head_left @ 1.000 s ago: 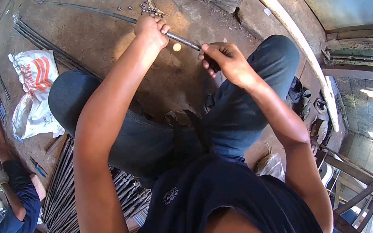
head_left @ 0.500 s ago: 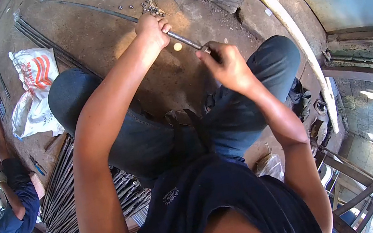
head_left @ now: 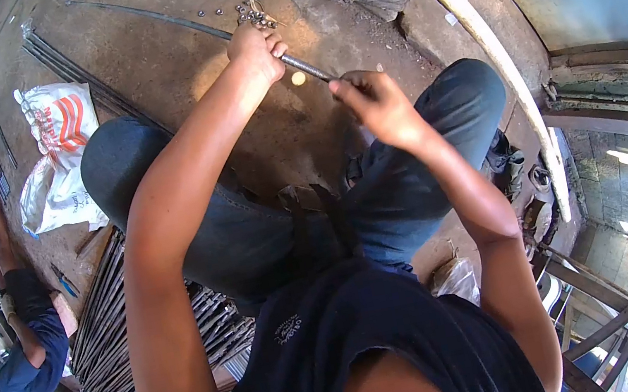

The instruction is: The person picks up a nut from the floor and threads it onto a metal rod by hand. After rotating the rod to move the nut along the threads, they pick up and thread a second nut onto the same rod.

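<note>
A long dark metal rod [head_left: 165, 19] slants from the upper left down towards my right hand, and its near part looks threaded. My left hand [head_left: 256, 51] is wrapped round the rod behind this threaded stretch. At the near end, my right hand [head_left: 384, 106] has its thumb and bent fingers closed on the tip. Those fingers cover the very end, so any small piece there is hidden. Just beyond my left hand, several small metal nuts [head_left: 259, 17] lie on the floor.
A bundle of twisted metal rods [head_left: 104, 317] lies left of my legs. Beside my knee is a white printed sack [head_left: 62, 123]. Another person [head_left: 26, 347] sits at far left, near pliers [head_left: 63, 279]. A pale curved pole [head_left: 503, 53] and stone block [head_left: 431, 28] are at right.
My right hand's fingers have shifted and closed over the rod's end, covering a small nut-like metal piece that showed there before. My left hand and the rod stay in place.
</note>
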Available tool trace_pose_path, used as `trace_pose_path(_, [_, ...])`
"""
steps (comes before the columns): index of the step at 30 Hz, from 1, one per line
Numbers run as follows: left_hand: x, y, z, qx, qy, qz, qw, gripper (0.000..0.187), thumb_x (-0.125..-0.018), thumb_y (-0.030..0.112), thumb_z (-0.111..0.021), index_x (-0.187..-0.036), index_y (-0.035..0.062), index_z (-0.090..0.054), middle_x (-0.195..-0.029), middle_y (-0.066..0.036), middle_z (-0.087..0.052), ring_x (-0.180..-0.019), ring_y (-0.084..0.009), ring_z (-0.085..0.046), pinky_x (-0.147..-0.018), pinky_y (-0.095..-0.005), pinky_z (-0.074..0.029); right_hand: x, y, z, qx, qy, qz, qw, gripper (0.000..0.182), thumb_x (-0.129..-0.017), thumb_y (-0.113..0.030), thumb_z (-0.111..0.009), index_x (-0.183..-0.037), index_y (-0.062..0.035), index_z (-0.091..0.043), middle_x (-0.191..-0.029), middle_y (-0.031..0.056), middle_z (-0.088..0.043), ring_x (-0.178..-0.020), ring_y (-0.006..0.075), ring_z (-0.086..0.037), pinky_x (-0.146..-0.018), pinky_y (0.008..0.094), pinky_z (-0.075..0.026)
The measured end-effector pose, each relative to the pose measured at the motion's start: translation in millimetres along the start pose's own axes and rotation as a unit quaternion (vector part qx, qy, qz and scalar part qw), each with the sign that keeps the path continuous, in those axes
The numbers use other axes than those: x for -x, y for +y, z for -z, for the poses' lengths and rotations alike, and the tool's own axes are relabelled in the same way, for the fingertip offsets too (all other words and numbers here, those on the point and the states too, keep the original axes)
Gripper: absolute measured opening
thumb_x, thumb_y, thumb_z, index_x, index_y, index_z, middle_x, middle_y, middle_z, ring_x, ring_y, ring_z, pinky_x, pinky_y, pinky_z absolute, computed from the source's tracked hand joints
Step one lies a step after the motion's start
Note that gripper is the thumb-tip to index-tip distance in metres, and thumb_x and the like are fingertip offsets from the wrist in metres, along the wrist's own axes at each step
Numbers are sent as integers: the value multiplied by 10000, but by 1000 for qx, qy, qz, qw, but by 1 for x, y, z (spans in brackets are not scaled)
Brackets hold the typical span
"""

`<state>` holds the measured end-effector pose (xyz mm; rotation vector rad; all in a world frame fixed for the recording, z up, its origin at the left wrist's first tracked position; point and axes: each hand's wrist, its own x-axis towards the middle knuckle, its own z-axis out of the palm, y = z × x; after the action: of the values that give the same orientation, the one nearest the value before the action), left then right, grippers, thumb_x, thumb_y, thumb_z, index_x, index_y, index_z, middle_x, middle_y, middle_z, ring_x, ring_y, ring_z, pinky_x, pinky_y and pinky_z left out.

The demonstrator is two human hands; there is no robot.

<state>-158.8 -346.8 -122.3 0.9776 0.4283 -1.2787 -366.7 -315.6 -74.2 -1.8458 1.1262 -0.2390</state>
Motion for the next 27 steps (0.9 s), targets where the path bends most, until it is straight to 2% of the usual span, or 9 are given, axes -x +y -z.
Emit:
trace_pose_path(5, [-4,3,2,11,-5,1,1000,182,-956,94,-345,-797,98,-433,-627,0,-398,-442,-106,-280,-399,-263,-224,6,-8,-6,35,85,51,994,383,-925,-383,-653,-928,0,-643,-642,40,-545,-608,169,-575,-591,327,-474])
trace_pose_path(6, [-4,3,2,11,0,0,1000,185,-958,96,-348,-794,98,-433,-627,0,-396,-443,-105,-279,-399,-263,-225,0,-8,4,-166,-68,-110,978,404,-945,-421,-622,-927,-18,-648,-669,19,-556,-625,166,-565,-590,317,-462])
trace_pose_path(7, [-4,2,1,11,4,1,1000,187,-959,98,-351,-791,99,-433,-626,0,-395,-445,-105,-278,-400,-263,-225,0,-8,4,-166,-67,-111,978,404,-945,-421,-622,-927,-18,-648,-669,19,-556,-625,166,-565,-590,317,-462])
trace_pose_path(14, [2,0,0,-2,5,4,1000,195,-959,100,-369,-777,100,-438,-626,2,-390,-445,-105,-278,-400,-261,-225,0,-10,4,63,-25,4,998,334,-983,-346,-558,-930,-20,-605,-631,89,-524,-642,268,-616,-607,381,-488])
trace_pose_path(15, [4,0,-1,-5,15,-2,1000,199,-958,100,-372,-771,98,-439,-626,1,-391,-446,-105,-281,-401,-261,-226,5,-9,-3,225,66,143,962,235,-938,-259,-616,-964,-26,-599,-700,160,-575,-714,360,-647,-626,438,-504])
trace_pose_path(20, [10,4,-5,-15,21,5,1000,176,-992,102,-312,-848,81,-410,-592,24,-332,-428,-88,-254,-369,-242,-193,7,-3,-6,257,178,259,914,262,-886,-253,-695,-892,-3,-616,-689,163,-607,-700,323,-660,-596,414,-517])
trace_pose_path(22, [8,3,-4,-4,11,10,1000,181,-990,99,-306,-842,83,-409,-590,24,-331,-425,-88,-255,-370,-243,-193,5,-5,2,67,90,101,989,341,-946,-337,-635,-849,-12,-601,-658,59,-581,-583,200,-611,-541,314,-474])
trace_pose_path(24, [6,1,-1,-4,16,7,1000,181,-972,91,-329,-817,82,-423,-614,9,-363,-432,-98,-269,-381,-253,-211,-4,-3,15,-243,-134,-179,944,595,-1010,-558,-407,-864,-22,-622,-652,-5,-549,-546,125,-548,-524,277,-426])
trace_pose_path(27, [3,-1,-4,-12,24,7,1000,193,-975,98,-329,-807,85,-422,-612,11,-361,-431,-98,-266,-381,-253,-213,-3,1,10,-307,-153,-170,924,548,-1018,-489,-456,-851,-2,-642,-629,6,-542,-552,122,-552,-518,301,-413])
